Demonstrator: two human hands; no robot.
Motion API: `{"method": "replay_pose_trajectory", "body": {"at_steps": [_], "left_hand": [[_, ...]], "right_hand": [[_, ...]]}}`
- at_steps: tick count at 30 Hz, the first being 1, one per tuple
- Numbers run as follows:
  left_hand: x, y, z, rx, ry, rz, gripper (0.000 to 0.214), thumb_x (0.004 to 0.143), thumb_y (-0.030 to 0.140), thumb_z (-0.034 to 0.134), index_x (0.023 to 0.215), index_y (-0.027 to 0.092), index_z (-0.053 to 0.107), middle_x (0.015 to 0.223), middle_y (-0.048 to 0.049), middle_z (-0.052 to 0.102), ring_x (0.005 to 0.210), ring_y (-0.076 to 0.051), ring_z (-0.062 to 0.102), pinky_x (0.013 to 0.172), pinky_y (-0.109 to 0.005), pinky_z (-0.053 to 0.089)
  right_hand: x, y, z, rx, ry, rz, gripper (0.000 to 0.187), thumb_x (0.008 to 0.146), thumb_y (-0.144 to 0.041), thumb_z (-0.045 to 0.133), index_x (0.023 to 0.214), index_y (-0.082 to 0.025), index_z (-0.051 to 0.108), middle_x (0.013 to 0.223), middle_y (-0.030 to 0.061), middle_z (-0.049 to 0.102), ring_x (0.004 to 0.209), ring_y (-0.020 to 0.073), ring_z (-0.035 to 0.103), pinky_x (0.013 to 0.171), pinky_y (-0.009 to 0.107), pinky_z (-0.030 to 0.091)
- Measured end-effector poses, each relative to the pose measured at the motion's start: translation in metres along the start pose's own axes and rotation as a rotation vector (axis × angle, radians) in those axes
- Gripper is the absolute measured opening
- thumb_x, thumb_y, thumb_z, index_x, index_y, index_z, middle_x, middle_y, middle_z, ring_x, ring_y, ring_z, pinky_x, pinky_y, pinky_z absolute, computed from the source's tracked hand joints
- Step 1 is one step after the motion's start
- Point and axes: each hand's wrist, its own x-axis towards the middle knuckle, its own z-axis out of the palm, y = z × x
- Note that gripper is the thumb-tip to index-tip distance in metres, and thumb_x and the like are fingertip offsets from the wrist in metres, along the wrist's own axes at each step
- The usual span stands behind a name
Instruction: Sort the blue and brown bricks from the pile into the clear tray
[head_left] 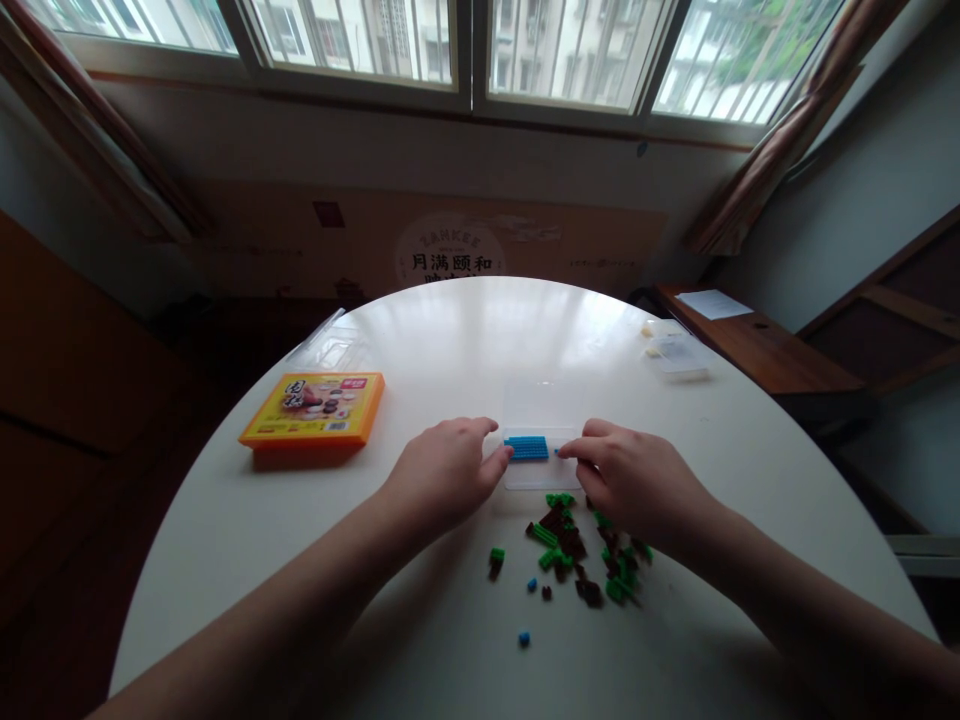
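A small blue block of joined bricks lies on a clear plastic plate in the middle of the round white table. My left hand rests beside it, fingers curled, thumb tip touching the block's left end. My right hand pinches a tiny blue brick at the block's right end. Just below the hands lies a loose pile of green and brown small bricks, with a few blue ones scattered nearer to me.
An orange box sits at the table's left, with a clear plastic bag behind it. A small clear container stands at the right rear. A wooden shelf with a paper is off the table's right; windows lie beyond.
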Motion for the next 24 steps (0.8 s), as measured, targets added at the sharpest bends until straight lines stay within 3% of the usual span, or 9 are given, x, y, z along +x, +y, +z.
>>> {"method": "replay_pose_trajectory", "body": {"at_steps": [7, 24], "left_hand": [[0.0011, 0.0011, 0.0025, 0.000, -0.021, 0.043, 0.045, 0.091, 0.049, 0.045, 0.119, 0.020, 0.064, 0.105, -0.0095, 0.072, 0.093, -0.027, 0.066, 0.076, -0.036, 0.051], [-0.0012, 0.0029, 0.0042, 0.009, -0.035, 0.022, 0.047, 0.091, 0.049, 0.044, 0.125, 0.021, 0.060, 0.112, -0.0094, 0.070, 0.098, -0.026, 0.065, 0.081, -0.037, 0.051]], "right_hand": [[0.0045, -0.0001, 0.0026, -0.018, 0.012, 0.006, 0.032, 0.089, -0.022, 0.048, 0.106, -0.030, 0.073, 0.090, 0.0002, 0.067, 0.068, 0.0131, 0.060, 0.056, 0.025, 0.037], [0.0091, 0.0005, 0.0055, -0.031, 0.028, 0.009, 0.033, 0.091, -0.022, 0.045, 0.110, -0.028, 0.072, 0.086, 0.0016, 0.068, 0.062, 0.0121, 0.057, 0.052, 0.024, 0.034]]}}
